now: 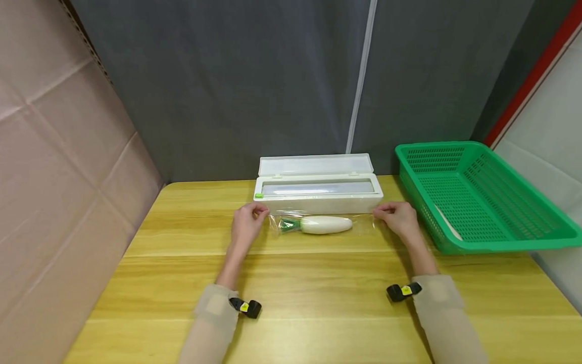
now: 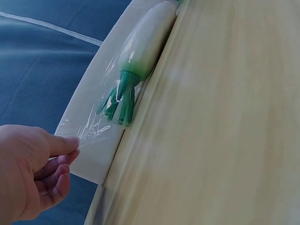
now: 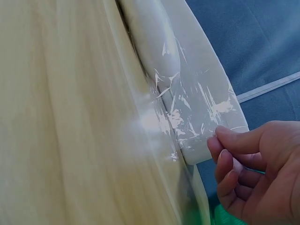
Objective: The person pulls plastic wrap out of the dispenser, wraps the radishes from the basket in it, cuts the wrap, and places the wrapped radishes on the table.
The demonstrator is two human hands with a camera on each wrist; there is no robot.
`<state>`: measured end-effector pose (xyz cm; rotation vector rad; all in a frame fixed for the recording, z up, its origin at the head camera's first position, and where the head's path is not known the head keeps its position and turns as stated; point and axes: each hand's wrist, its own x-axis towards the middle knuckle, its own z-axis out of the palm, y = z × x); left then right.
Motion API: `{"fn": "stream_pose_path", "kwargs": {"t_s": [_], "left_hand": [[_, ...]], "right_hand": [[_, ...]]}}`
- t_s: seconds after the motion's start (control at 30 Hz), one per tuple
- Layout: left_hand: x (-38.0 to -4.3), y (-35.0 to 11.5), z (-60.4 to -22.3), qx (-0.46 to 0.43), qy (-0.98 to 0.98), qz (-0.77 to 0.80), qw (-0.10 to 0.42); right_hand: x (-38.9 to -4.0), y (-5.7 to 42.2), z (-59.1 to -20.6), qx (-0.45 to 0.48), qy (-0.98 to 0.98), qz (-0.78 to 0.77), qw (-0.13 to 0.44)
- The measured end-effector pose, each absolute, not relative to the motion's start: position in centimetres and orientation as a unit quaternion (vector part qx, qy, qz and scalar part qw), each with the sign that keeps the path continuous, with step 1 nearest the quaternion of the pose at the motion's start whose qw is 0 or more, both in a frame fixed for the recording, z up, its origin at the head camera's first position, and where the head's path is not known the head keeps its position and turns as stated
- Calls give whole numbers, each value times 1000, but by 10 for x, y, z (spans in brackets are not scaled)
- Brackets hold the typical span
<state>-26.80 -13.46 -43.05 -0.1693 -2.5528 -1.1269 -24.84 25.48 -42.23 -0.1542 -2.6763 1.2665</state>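
Observation:
A white radish [image 1: 326, 225] with short green stalks [image 2: 123, 101] lies crosswise on the table, covered by clear plastic wrap [image 3: 187, 110]. Right behind it stands a long white cling film dispenser [image 1: 318, 204] with its lid [image 1: 316, 165] raised. My left hand [image 1: 247, 220] pinches the film's left edge between thumb and forefinger, close to the stalk end. At the opposite end, my right hand [image 1: 400, 218] pinches the film's right edge past the radish's tip. The film is wrinkled and shiny around the radish at both ends.
On the right of the table sits a green plastic basket [image 1: 454, 246], with a white item [image 1: 447, 222] partly seen through its near side. A grey curtain [image 1: 254, 91] hangs behind the table [image 1: 318, 298]. A pinkish cloth wall [image 1: 59, 167] rises at the left.

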Motion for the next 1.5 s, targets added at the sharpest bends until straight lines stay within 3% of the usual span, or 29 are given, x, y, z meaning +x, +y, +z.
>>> {"fn": "stream_pose_path", "kwargs": {"t_s": [0.33, 0.7, 1.17, 1.5], "left_hand": [[-273, -129, -436, -19, -895, -405, 185], [-272, -125, -436, 2, -889, -403, 219], [-273, -125, -435, 23, -892, -401, 209], [-273, -130, -433, 19, -890, -417, 186]], "right_hand": [[-252, 252, -424, -82, -897, 428, 72], [-256, 243, -426, -92, -899, 410, 125], [-258, 241, -431, -106, -908, 373, 157], [-258, 246, -433, -70, -911, 386, 126]]}}
